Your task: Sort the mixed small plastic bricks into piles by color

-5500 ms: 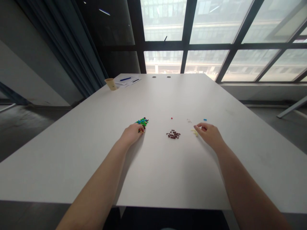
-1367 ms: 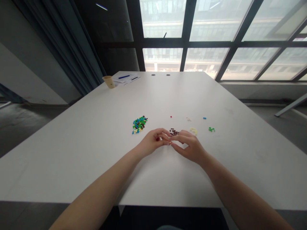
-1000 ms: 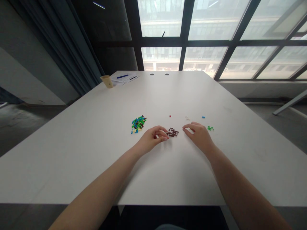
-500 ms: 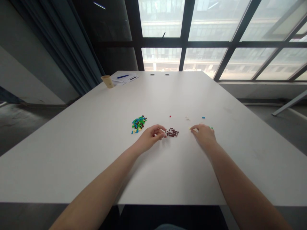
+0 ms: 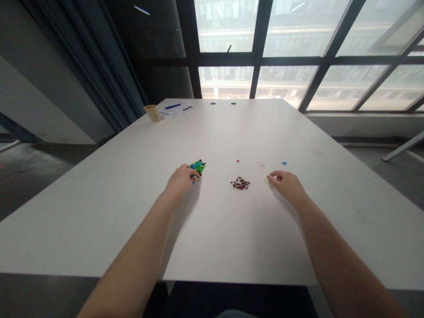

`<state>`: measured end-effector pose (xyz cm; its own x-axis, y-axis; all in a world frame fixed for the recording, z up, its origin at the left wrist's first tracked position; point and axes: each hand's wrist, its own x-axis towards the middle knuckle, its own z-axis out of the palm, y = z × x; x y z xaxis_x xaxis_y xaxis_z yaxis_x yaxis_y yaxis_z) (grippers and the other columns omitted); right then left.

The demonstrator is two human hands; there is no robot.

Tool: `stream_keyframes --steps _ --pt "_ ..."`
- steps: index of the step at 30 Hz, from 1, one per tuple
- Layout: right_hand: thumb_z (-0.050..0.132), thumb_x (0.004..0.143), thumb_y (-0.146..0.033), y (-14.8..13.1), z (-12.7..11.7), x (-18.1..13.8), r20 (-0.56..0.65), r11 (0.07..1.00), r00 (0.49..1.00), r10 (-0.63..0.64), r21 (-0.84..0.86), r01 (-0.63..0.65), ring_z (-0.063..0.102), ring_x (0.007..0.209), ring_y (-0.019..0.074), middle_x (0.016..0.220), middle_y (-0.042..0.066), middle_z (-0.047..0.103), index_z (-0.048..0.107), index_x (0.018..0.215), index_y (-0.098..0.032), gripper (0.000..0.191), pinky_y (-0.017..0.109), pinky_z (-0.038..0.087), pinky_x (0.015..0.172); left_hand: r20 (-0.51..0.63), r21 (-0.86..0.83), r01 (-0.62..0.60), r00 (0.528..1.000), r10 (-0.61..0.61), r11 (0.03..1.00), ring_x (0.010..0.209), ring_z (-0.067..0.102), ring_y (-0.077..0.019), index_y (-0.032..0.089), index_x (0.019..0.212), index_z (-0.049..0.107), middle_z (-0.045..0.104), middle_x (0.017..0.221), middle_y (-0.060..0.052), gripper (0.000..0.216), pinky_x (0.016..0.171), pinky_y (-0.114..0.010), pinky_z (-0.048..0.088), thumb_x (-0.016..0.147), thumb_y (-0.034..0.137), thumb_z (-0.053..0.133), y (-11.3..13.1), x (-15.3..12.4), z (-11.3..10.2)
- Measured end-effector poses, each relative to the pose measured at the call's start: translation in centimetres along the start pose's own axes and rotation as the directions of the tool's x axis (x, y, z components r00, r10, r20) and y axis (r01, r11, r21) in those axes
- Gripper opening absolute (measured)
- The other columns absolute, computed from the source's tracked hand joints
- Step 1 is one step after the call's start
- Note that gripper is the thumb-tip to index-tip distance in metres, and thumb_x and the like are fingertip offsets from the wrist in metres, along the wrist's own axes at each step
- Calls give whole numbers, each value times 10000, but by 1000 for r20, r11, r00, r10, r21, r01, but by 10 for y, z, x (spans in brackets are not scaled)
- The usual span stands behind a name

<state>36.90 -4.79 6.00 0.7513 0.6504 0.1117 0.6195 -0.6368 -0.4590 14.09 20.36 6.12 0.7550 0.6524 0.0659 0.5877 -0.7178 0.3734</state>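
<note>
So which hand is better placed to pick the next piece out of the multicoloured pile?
Probably the left hand: it is at the multicoloured pile, covering part of it. The right hand is over by the pale yellow pieces, with the brown pieces lying between the two hands.

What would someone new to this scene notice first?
Most likely the multicoloured pile of toy bricks partly covered by the left hand, vivid against the white table. Next, perhaps the dark brown pile between the left hand and right hand, then the bright window beyond the table's far edge.
</note>
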Motion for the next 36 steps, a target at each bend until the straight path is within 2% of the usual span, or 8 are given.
stream_keyframes --steps 10,16,19,22,25,27,31,36 --pt "464 742 -410 0 1 -1 -4 1000 1000 -13 16 13 428 495 115 537 -3 510 676 740 -189 306 244 278 506 -22 60 -46 999 47 997 835 547 -208 172 759 692 573 965 -84 185 751 -303 411 736 186 509 13 0 11" --pt "464 739 -412 -4 -2 -3 -19 999 1000 -21 26 22 426 483 119 514 -4 508 677 728 -193 306 245 278 501 -41 -238 -92 996 84 967 750 521 -173 165 746 669 579 826 -59 143 731 -294 402 716 245 555 19 4 12" --pt "463 740 -413 -7 -2 -5 -32 998 999 -43 39 44 425 479 120 505 -4 508 682 733 -194 310 246 276 498 24 -518 -55 997 78 854 670 483 -138 165 777 649 571 741 -29 191 674 -273 393 702 330 591 33 -1 11" --pt "464 747 -400 -11 0 -8 -43 994 996 -82 62 85 429 483 118 502 -6 502 680 727 -192 301 243 284 504 97 -783 -11 986 139 622 683 482 -120 159 776 632 571 740 -20 262 667 -251 388 653 390 649 52 -13 12" --pt "476 756 -367 -19 1 -14 -56 981 986 -156 103 162 428 495 114 509 -11 491 671 719 -184 270 240 302 520 146 -905 41 965 218 424 703 486 -108 161 735 620 570 768 -13 306 676 -237 389 582 408 718 70 -26 13" --pt "483 766 -331 -26 1 -18 -91 956 967 -238 155 250 426 510 110 532 -12 494 664 727 -180 239 238 316 534 162 -927 52 949 269 372 721 489 -109 160 700 616 568 768 -13 313 694 -238 391 563 413 738 79 -32 14" --pt "510 779 -272 -43 2 -27 -195 857 898 -395 275 437 412 526 101 576 -13 502 656 793 -181 172 233 337 544 187 -924 51 924 333 378 736 496 -124 147 646 612 564 742 -22 317 716 -256 396 570 428 739 86 -35 13" --pt "556 777 -254 -59 5 -41 -263 644 740 -619 368 670 435 573 104 615 -13 511 645 873 -196 144 247 378 595 221 -909 58 906 360 414 741 503 -132 147 663 617 562 721 -15 287 721 -260 391 608 410 716 88 -34 15"
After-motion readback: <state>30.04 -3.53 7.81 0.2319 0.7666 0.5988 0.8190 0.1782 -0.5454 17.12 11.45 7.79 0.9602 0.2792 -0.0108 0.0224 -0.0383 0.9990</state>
